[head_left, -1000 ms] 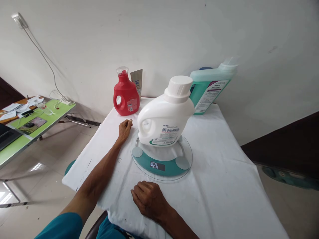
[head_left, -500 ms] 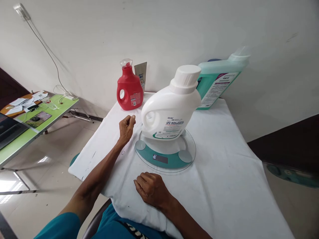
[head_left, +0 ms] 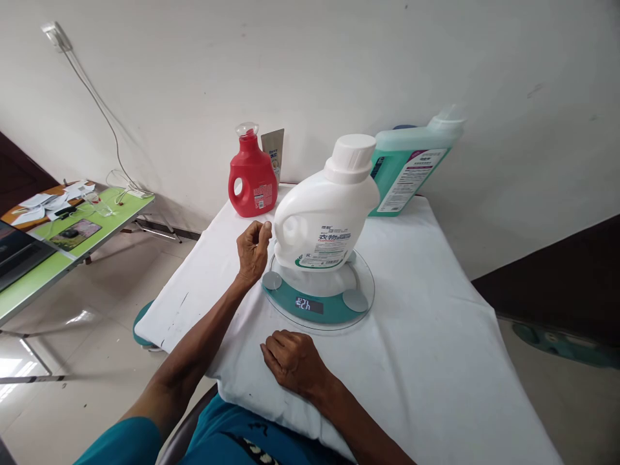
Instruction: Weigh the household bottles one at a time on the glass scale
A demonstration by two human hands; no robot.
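Left hand has shifted closer to the white jug; loosely fisted, nothing visibly held. Right hand likewise, by my near desk edge. Jug stands on the glass scale, mid-desk. Probably heavy, smooth, semi-stiff; I'd grip its handle.

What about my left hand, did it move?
Yes, the left hand has moved right, closer to the white bottle standing on the scale.

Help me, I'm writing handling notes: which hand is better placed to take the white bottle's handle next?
Left, probably: the left hand is beside the handle, while the right hand is in front of the scale, farther off.
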